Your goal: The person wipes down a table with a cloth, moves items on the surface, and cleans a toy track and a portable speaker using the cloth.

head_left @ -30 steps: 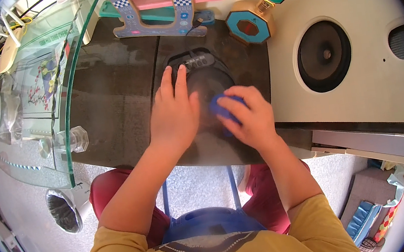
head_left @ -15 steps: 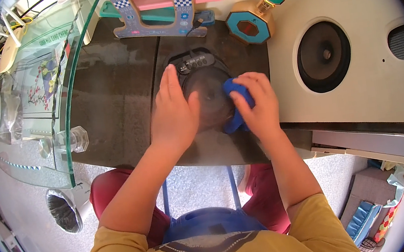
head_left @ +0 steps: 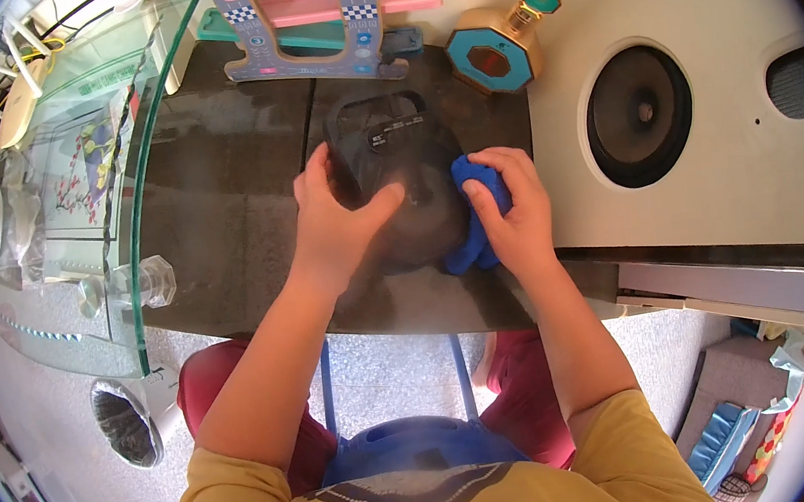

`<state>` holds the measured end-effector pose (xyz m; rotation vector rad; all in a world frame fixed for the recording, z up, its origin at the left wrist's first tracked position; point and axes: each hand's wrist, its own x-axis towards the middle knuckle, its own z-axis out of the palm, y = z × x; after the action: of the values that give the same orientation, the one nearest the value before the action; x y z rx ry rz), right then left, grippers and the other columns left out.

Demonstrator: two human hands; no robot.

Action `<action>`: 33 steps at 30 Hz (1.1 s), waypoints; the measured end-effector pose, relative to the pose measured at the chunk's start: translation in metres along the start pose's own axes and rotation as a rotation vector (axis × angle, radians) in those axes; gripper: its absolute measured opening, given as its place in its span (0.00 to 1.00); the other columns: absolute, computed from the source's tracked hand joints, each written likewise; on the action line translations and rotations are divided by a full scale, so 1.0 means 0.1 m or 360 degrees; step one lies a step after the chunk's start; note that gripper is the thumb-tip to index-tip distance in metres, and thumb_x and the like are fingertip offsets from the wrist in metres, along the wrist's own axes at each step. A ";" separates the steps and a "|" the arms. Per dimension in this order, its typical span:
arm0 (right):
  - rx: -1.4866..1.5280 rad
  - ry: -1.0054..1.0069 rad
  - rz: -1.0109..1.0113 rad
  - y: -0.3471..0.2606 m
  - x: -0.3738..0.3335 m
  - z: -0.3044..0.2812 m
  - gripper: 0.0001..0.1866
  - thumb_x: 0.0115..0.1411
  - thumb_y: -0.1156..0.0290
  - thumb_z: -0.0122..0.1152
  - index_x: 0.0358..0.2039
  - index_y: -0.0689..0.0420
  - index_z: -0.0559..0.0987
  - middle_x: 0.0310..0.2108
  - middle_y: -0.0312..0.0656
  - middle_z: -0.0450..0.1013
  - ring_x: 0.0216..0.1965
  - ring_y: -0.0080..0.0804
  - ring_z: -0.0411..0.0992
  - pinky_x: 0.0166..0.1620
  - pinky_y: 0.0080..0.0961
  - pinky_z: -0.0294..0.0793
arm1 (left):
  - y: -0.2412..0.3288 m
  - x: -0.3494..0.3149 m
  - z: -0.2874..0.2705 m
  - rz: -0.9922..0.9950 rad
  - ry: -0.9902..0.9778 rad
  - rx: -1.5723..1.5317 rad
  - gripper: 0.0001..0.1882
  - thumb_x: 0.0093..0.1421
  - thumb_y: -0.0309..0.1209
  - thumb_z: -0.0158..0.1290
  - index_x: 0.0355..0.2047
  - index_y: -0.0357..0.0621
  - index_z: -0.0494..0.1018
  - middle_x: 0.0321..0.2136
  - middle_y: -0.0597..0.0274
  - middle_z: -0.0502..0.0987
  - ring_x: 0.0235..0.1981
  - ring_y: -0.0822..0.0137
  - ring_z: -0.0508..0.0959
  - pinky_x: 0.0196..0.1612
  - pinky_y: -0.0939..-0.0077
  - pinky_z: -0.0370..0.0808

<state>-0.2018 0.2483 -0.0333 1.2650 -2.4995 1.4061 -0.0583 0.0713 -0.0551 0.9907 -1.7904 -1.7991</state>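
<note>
A black portable speaker (head_left: 410,212) with a loop handle at its far end rests on the dark table (head_left: 212,174). My left hand (head_left: 332,224) grips its left side, with the thumb lying over the top and the fingers down the edge. In my right hand (head_left: 517,205) is a bunched blue cloth (head_left: 473,232), pressed against the speaker's right side. The thumb and fingers of that hand are closed on the cloth. Small pale markings show near the handle; the speaker's underside is hidden.
A toy ramp track (head_left: 319,65) and a gold-and-teal octagonal bottle (head_left: 495,51) stand at the back. On the right is a large cream speaker cabinet (head_left: 579,219). A glass shelf (head_left: 140,203) reaches over the left, near a clear glass stopper (head_left: 157,281). A blue stool (head_left: 415,440) is below me.
The speaker has been turned or tilted, so its button panel no longer faces up as before. My left hand has shifted from flat fingers to a grip around the side; the cloth stays at the right.
</note>
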 end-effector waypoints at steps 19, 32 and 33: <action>-0.0126 0.0266 -0.0246 -0.18 0.00 -0.13 0.19 0.50 0.76 0.77 0.44 0.53 0.85 0.49 0.44 0.75 0.47 0.45 0.77 0.48 0.35 0.79 | 0.28 -0.36 0.18 0.1006 -0.0031 0.0683 0.60 0.47 0.34 0.72 0.76 0.40 0.50 0.67 0.41 0.60 0.67 0.42 0.64 0.69 0.54 0.64; -0.0166 0.0327 -0.0137 -0.07 0.05 -0.07 0.18 0.52 0.76 0.76 0.44 0.53 0.84 0.48 0.44 0.75 0.46 0.45 0.77 0.49 0.36 0.79 | 0.28 -0.31 0.16 0.0930 -0.0034 0.0710 0.60 0.48 0.33 0.71 0.76 0.40 0.48 0.67 0.40 0.59 0.67 0.41 0.64 0.69 0.53 0.64; -0.0150 0.0340 -0.0142 -0.07 0.05 -0.05 0.18 0.53 0.76 0.76 0.45 0.53 0.84 0.48 0.44 0.75 0.47 0.45 0.77 0.49 0.35 0.79 | 0.27 -0.31 0.16 0.0891 -0.0042 0.0723 0.60 0.48 0.32 0.71 0.76 0.40 0.48 0.67 0.40 0.59 0.67 0.41 0.64 0.68 0.53 0.64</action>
<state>-0.2029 0.2466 -0.0237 1.1293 -2.3101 1.3109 -0.0548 0.1024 -0.0240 0.5203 -2.2623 -1.0957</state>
